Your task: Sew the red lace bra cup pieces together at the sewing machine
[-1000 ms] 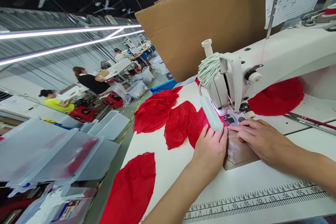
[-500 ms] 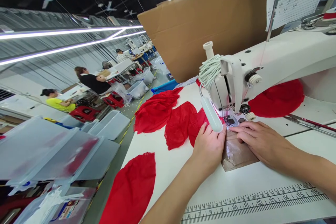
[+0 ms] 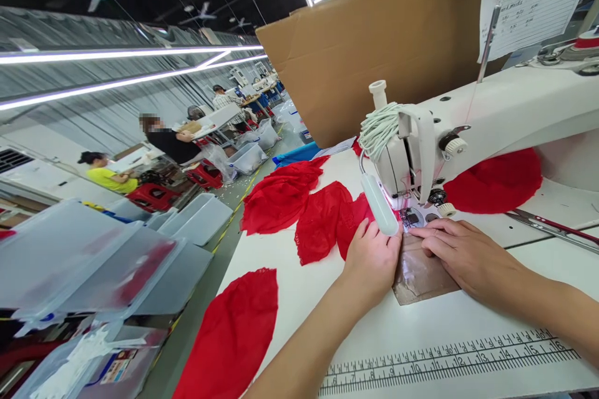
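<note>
My left hand (image 3: 373, 262) is closed on the edge of a red fabric piece (image 3: 349, 227), close to the needle of a white sewing machine (image 3: 395, 159). A pale, rounded lamp (image 3: 379, 204) on the machine head hides some of its fingertips. Just right of the needle plate (image 3: 414, 218), my right hand (image 3: 461, 255) rests with its index finger stretched towards the left hand. Its other fingers bend loosely and its thumb is hidden; I see no cloth in it. Below the needle, between the hands, lies a brownish plate under clear film (image 3: 423, 271).
More red pieces lie on the table: a gathered one (image 3: 283, 193), a leaf-shaped one (image 3: 234, 330) and one under the machine arm (image 3: 496, 181). Scissors (image 3: 556, 227) lie right. A printed ruler (image 3: 449, 365) edges the front. Cardboard (image 3: 374, 43) stands behind; plastic bins (image 3: 60, 255) sit left.
The hand with the red fabric has shifted slightly left and down, away from the needle plate's middle. The right hand has barely moved. The whole view has tilted a little.
</note>
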The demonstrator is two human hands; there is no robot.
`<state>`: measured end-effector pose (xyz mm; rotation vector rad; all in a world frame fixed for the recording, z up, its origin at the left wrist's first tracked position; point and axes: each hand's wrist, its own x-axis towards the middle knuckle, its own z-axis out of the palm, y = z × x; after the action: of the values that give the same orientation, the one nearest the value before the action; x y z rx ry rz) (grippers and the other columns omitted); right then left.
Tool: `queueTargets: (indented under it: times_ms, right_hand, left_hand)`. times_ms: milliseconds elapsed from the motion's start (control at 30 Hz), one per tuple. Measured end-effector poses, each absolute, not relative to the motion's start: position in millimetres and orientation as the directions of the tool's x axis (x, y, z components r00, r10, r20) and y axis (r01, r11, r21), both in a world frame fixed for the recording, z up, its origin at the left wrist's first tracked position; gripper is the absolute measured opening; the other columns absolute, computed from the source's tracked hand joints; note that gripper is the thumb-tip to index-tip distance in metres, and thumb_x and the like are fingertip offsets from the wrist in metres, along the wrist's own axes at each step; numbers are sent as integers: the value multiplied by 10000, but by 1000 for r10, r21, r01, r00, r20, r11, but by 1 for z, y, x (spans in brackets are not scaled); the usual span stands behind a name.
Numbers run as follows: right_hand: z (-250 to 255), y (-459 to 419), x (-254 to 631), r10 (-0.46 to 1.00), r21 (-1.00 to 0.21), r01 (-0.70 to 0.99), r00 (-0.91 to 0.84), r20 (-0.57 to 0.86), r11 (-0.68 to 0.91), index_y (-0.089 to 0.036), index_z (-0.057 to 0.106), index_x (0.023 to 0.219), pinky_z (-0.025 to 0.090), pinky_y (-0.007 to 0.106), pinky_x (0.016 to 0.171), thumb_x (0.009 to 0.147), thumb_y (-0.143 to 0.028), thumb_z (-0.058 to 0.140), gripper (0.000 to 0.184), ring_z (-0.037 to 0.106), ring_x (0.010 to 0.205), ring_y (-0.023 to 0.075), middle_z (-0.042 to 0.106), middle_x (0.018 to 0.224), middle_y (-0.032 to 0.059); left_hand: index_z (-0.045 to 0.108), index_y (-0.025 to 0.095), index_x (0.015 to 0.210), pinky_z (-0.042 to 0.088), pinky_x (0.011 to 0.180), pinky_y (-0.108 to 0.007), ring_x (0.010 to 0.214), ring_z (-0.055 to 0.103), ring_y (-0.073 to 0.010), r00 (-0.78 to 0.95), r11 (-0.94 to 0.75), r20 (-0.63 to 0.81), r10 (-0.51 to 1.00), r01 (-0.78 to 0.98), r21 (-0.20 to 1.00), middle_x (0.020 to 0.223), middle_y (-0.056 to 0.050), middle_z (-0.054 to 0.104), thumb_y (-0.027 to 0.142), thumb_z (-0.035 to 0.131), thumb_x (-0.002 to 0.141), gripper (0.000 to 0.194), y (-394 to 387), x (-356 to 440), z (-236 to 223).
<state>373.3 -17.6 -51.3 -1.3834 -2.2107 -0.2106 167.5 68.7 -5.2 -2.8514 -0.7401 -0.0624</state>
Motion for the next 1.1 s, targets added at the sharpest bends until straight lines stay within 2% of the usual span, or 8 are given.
queueTargets:
  times_ms: [100, 200, 333, 433, 633, 800, 933, 1100]
  right_hand:
    - [-47, -18, 373, 791, -150, 868, -344, 506, 473, -215, 632, 971, 502, 445, 841, 911, -29, 353, 341, 596, 1157, 288, 702, 1319, 77]
    - [-42, -19, 374, 779, -143, 858, -362, 512, 493, -207, 635, 967, 520, 441, 840, 939, -39, 355, 328, 619, 1139, 281, 711, 1308, 74]
    - [-34, -21, 376, 742, -95, 845, -401, 538, 526, -185, 638, 1022, 530, 424, 832, 929, -28, 384, 313, 656, 1097, 267, 728, 1259, 102]
    - [-30, -23, 375, 715, -79, 845, -394, 578, 530, -152, 617, 1108, 535, 406, 801, 949, -39, 386, 302, 687, 1015, 250, 745, 1165, 124]
    - [-29, -26, 370, 708, -106, 850, -353, 612, 516, -192, 581, 1292, 549, 405, 803, 1007, -144, 428, 328, 687, 963, 238, 682, 1247, 147]
    - [-36, -27, 374, 713, -158, 785, -433, 552, 599, -234, 640, 1197, 529, 441, 887, 976, -167, 462, 292, 634, 1125, 269, 678, 1259, 121]
    - [-36, -29, 376, 700, -146, 759, -483, 526, 635, -220, 648, 1191, 503, 448, 893, 935, -138, 489, 313, 633, 1072, 265, 690, 1239, 119]
    - [-34, -34, 374, 683, -138, 750, -490, 542, 647, -208, 653, 1168, 486, 451, 878, 945, -163, 506, 271, 649, 1015, 260, 708, 1218, 129]
  left_hand:
    - [518, 129, 1389, 496, 1039, -458, 1210, 582, -281, 859, -854, 31, 511, 512, -93, 1388, -155, 584, 109, 506, 918, 471, 67, 156, 16]
    - [623, 132, 1116, 540, 937, -415, 1136, 597, -296, 795, -800, -94, 599, 591, -106, 1205, -143, 625, 51, 610, 787, 339, 67, 143, 38]
    - [625, 147, 929, 538, 937, -428, 902, 657, -250, 731, -751, -186, 656, 609, -256, 913, -84, 667, -31, 536, 783, 246, 65, 142, 50]
    - [614, 163, 863, 509, 1010, -448, 878, 672, -240, 793, -799, -153, 590, 546, -251, 803, -60, 657, -20, 497, 836, 219, 58, 150, 51]
    - [594, 155, 1065, 568, 631, -365, 781, 694, -260, 812, -872, -333, 479, 483, -75, 893, -77, 677, 47, 439, 913, 243, 23, 164, 51]
    - [549, 178, 1216, 594, 796, -363, 978, 688, -237, 890, -876, -273, 365, 428, 221, 1125, -68, 672, 337, 446, 1056, 248, 16, 168, 57]
    - [584, 175, 1134, 581, 855, -396, 1066, 641, -259, 736, -757, -261, 624, 653, 32, 1138, -89, 636, 295, 460, 1062, 187, 32, 167, 58]
    - [598, 145, 1078, 565, 890, -447, 1062, 620, -299, 667, -703, -249, 702, 705, -93, 1097, -107, 626, 302, 646, 971, 196, 41, 166, 48]
